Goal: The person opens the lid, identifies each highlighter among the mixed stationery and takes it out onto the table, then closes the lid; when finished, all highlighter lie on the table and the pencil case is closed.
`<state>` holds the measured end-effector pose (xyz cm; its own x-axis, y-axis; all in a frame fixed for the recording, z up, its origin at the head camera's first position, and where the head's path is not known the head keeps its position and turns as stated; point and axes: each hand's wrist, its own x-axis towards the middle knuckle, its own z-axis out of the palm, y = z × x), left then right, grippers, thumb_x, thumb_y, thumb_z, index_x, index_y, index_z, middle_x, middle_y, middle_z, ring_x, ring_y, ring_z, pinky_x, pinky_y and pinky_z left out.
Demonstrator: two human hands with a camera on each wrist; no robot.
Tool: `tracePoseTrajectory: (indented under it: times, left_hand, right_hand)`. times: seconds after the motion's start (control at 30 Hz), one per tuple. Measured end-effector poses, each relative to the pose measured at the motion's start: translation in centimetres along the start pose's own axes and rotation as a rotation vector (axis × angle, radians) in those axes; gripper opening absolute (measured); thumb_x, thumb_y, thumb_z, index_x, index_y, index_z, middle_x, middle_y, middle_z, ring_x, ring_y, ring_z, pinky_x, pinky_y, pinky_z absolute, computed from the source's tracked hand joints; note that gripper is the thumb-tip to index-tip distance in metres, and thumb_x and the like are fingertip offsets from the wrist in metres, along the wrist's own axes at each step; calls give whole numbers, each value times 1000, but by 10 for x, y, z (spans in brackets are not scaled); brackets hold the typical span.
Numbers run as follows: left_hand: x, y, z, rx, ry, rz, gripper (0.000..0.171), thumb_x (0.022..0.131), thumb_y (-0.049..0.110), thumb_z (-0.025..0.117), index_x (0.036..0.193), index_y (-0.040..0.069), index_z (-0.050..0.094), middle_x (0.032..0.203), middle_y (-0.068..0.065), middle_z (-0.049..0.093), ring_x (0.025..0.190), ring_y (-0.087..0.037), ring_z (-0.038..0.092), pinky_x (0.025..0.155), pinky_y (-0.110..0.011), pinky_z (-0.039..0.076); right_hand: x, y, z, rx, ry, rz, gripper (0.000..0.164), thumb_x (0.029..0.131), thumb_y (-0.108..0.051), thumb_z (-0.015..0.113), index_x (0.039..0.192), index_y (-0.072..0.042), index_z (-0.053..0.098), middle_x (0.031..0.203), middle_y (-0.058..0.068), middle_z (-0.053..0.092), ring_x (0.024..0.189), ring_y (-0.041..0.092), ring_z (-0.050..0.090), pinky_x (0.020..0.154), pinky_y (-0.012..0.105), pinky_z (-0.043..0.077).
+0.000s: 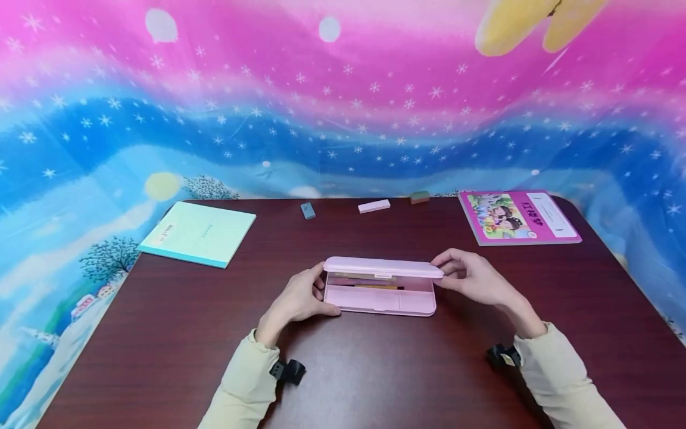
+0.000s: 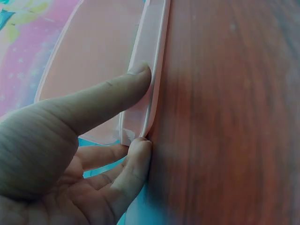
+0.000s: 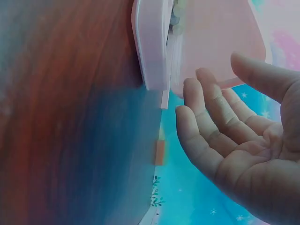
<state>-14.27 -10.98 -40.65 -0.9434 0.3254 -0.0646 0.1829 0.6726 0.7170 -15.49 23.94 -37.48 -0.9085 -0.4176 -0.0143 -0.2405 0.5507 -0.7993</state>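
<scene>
A pink pencil case (image 1: 380, 302) lies on the table, its hinged lid (image 1: 383, 266) raised part way. Inside, several slim things (image 1: 370, 283), one of them yellow, lie in the back part. My left hand (image 1: 297, 298) grips the case's left end, with the thumb (image 2: 112, 101) against the front wall and curled fingers around the corner. At the other end, my right hand (image 1: 474, 277) holds the lid's right corner between thumb and fingers. The right wrist view shows its bent fingers (image 3: 211, 108) close by the lid edge.
Along the far edge lie a blue eraser (image 1: 308, 210), a pale pink bar (image 1: 374, 206) and a green-brown block (image 1: 420, 197). A pale green notebook (image 1: 200, 232) lies at left, a pink picture-covered book (image 1: 520, 217) at right. A patterned cloth (image 1: 343, 107) hangs behind the table.
</scene>
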Motion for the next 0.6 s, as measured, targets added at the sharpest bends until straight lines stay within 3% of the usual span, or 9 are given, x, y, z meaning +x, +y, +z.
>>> tracePoseTrajectory:
  times: [0.3, 0.6]
  left_hand:
    - [2, -1, 1, -3, -8, -28, 83, 62, 19, 91, 132, 9, 49, 86, -4, 52, 67, -10, 52, 63, -26, 44]
    - [1, -2, 2, -13, -12, -33, 76, 63, 20, 91, 127, 12, 51, 86, -5, 52, 69, -12, 51, 62, -27, 44]
  right_hand:
    - [20, 0, -16, 65, -31, 27, 20, 89, -4, 65, 106, 6, 62, 88, 20, 68, 76, 29, 65, 67, 32, 54]
    - [42, 6, -27, 70, -38, 138, 28, 93, -23, 64, 102, 3, 65, 91, 20, 66, 82, 32, 62, 74, 40, 53]
